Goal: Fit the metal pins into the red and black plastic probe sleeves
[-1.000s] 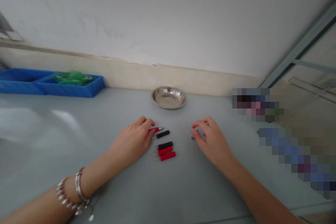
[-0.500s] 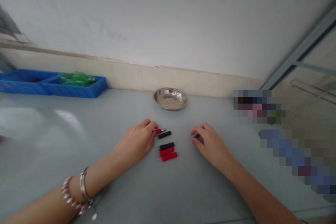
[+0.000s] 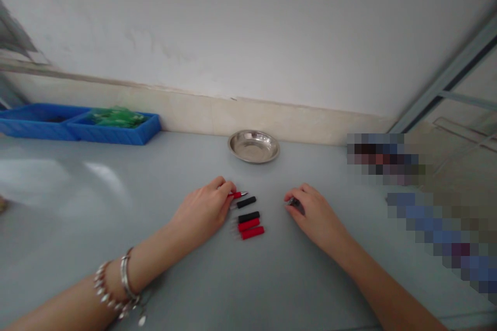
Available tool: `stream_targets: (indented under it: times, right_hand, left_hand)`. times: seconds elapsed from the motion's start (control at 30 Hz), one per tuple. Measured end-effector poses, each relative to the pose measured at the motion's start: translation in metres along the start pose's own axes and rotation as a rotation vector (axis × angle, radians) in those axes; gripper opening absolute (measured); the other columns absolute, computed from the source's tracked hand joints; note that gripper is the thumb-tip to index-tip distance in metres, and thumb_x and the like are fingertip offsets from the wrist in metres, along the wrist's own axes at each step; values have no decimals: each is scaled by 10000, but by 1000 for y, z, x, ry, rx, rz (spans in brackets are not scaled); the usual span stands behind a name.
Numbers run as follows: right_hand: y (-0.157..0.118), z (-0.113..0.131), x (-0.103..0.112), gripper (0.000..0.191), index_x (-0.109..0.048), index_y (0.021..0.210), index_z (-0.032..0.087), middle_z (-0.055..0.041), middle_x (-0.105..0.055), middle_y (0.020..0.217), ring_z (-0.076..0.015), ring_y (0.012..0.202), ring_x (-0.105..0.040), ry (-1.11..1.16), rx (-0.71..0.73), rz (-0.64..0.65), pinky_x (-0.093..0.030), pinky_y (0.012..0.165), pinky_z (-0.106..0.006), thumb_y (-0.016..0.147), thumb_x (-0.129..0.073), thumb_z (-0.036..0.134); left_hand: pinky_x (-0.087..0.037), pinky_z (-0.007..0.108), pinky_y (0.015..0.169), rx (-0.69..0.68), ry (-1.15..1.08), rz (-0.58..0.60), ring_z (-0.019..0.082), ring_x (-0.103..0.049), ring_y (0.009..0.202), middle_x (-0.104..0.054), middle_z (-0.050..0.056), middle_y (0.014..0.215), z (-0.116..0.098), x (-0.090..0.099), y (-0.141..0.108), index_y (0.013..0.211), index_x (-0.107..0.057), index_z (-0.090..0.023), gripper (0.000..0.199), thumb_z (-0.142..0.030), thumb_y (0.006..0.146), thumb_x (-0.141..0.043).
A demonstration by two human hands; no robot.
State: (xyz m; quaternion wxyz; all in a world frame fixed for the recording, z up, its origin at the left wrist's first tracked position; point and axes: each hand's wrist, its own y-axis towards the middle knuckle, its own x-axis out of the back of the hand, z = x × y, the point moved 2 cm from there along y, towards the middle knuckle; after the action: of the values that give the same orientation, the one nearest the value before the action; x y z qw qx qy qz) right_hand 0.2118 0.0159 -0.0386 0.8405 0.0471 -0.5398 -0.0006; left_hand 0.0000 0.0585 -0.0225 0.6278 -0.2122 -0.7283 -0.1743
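My left hand [image 3: 205,206] is closed on a red pen [image 3: 239,194], whose pointed silver tip sticks out to the right past the fingers; the rest is hidden. Just below that tip lies a black pen-like piece [image 3: 247,202]. Nearer to me, another black piece [image 3: 249,216] and two red pieces [image 3: 249,225] form a slanted row, with thin pale ends toward the left. To the right of them, my right hand [image 3: 316,214] is curled, thumb and fingers nearly meeting around something small, dark and shiny [image 3: 294,201], too small to name.
A round, shallow steel dish [image 3: 253,147] stands by the wall. At the back left are blue trays [image 3: 112,135], one with green plastic-looking stuff [image 3: 117,117] in it. A metal frame [image 3: 438,85] rises at the right, where parts of the view are pixelated.
Almost nothing differs. The whole view has shifted slightly, and both hands keep their places by the pieces, with the red pen still in the left.
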Motion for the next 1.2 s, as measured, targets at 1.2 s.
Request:
stream_targets:
  times: [1.2]
  right_hand:
    - [0, 0, 2, 91, -649, 797, 166, -69, -601, 820, -206, 862, -519, -83, 72, -106, -425, 779, -351, 792, -561, 190]
  left_hand:
    - [-480, 296, 719, -166, -128, -72, 164, -580, 788, -529, 65, 970, -10, 3, -7, 1000, -525, -177, 243, -227, 899, -310]
